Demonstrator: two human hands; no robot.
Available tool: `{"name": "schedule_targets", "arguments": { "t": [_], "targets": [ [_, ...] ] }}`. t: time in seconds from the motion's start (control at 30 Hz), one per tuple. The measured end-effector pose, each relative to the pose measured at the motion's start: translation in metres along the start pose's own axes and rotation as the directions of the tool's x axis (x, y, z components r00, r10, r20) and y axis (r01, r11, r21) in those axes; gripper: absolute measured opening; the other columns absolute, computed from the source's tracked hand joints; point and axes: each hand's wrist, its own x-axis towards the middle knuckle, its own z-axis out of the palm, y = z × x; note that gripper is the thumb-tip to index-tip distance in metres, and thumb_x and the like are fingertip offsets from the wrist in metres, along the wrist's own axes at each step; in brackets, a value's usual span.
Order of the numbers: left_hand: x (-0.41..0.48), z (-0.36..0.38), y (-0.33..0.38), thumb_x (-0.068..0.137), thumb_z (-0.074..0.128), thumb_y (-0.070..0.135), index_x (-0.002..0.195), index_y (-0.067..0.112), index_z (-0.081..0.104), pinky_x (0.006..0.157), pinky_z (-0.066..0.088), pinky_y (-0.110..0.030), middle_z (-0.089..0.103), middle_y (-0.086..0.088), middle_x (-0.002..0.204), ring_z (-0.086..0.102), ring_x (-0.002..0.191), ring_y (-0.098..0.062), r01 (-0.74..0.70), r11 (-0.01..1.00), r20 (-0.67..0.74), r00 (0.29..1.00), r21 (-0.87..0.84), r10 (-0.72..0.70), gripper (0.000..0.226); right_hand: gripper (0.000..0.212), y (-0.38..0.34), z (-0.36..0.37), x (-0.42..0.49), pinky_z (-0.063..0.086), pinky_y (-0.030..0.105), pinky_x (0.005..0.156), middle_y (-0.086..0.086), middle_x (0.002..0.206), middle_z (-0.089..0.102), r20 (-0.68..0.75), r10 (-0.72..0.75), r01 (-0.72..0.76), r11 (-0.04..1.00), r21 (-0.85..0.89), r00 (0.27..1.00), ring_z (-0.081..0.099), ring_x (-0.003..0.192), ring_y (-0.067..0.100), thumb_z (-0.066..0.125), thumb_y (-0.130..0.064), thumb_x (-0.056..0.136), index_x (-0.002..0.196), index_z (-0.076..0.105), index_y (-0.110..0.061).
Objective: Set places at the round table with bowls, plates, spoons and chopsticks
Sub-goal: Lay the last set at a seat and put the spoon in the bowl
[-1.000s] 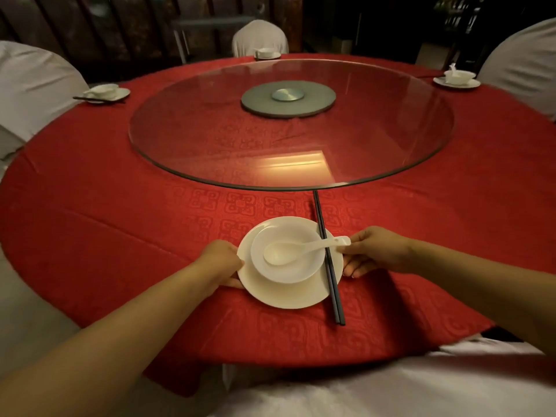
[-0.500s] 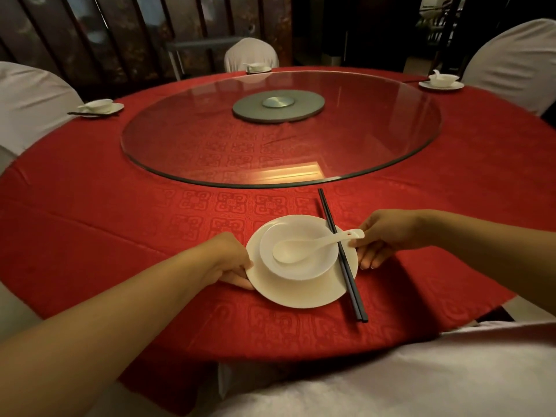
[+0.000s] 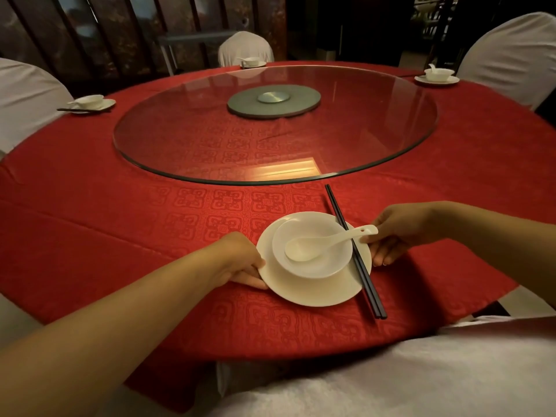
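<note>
A white plate (image 3: 313, 291) lies near the front edge of the red round table (image 3: 90, 236). A white bowl (image 3: 319, 266) stands on it, with a white spoon (image 3: 328, 242) resting in the bowl, handle pointing right. Black chopsticks (image 3: 355, 254) lie across the plate's right rim. My left hand (image 3: 240, 260) grips the plate's left rim. On the right rim sits my right hand (image 3: 397, 230), fingers curled round the edge just below the spoon's handle tip.
A glass turntable (image 3: 376, 139) covers the table's middle. Set places stand at the far left (image 3: 90, 103), far middle (image 3: 252, 62) and far right (image 3: 437, 76). White-covered chairs (image 3: 27, 100) ring the table; one chair back (image 3: 421, 371) is right in front of me.
The plate with bowl, spoon and chopsticks has shifted slightly right and turned a little, both hands staying on its rims. The view has tilted up.
</note>
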Motion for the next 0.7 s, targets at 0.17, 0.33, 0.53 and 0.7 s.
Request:
{"name": "schedule_targets", "arguments": {
  "t": [0.17,0.33,0.53,0.7],
  "targets": [
    [0.000,-0.007,-0.001,0.093,0.041,0.000,0.109,-0.012,0.055,0.057,0.059,-0.031,0.065,-0.026,0.094,0.068,0.074,-0.031,0.026,1.000,-0.003,1.000,-0.011,-0.026,0.025,0.026,0.003,-0.004,-0.006,0.058,0.029,0.056,0.013,0.074,0.073,-0.072,0.040,-0.043,0.998,-0.038,0.997,0.071,0.064,0.022,0.051,-0.019,0.095,0.089,0.069,-0.001],
    [0.008,-0.029,-0.004,0.097,0.040,0.010,0.101,-0.004,0.058,0.047,0.055,-0.027,0.060,-0.013,0.080,0.067,0.073,-0.031,0.040,0.999,-0.081,0.996,0.031,-0.037,0.023,0.019,0.002,-0.014,-0.020,0.057,0.028,0.055,0.009,0.074,0.070,-0.328,0.060,-0.115,0.982,-0.149,0.943,0.068,0.061,0.019,0.054,-0.018,0.093,0.093,0.066,-0.003],
    [0.004,-0.064,-0.016,0.097,0.036,0.011,0.076,0.013,0.048,0.038,0.050,-0.024,0.051,-0.007,0.070,0.051,0.054,-0.017,0.021,0.994,-0.209,0.978,0.104,0.001,0.025,0.032,-0.031,0.002,-0.024,0.048,0.036,0.082,0.017,0.112,0.065,-0.603,-0.166,-0.186,0.859,-0.477,0.780,0.062,0.100,0.032,0.051,-0.025,0.094,0.118,0.057,-0.006],
    [-0.019,-0.098,-0.022,0.095,0.048,0.025,0.128,0.007,0.048,0.095,0.045,-0.034,0.060,-0.018,0.127,0.058,0.116,-0.032,0.034,0.812,-0.262,0.954,0.582,0.148,0.038,0.046,-0.088,0.045,-0.023,0.039,0.039,0.096,0.021,0.123,0.056,-0.515,-0.411,-0.027,0.762,-0.648,0.752,0.051,0.114,0.035,0.058,-0.029,0.089,0.126,0.048,-0.003]
  ]
}}
